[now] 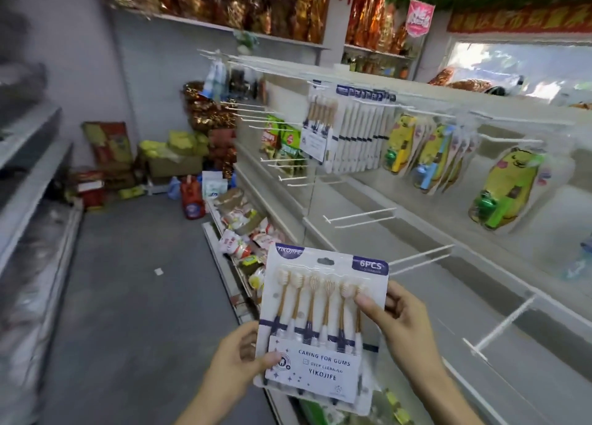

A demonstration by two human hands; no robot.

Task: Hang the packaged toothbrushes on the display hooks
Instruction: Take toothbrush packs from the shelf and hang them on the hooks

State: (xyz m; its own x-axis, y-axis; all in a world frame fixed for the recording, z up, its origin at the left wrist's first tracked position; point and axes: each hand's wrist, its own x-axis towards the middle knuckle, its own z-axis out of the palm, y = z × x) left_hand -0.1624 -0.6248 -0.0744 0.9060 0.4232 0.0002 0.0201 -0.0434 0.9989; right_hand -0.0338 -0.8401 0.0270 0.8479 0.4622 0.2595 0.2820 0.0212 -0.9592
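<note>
Toothbrushes, six in a white-and-navy blister pack [320, 322], held upright low in the aisle, hang-hole at the top edge. The left hand [238, 357] pinches its lower left edge; the right hand [400, 322] grips the right edge, thumb across the front. Bare display hooks [362, 216] jut from the shelving's front edge just beyond; identical hung packs [355, 133] hang higher up.

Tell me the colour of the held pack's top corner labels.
Dark navy blue on the toothbrush pack, head view.
</note>
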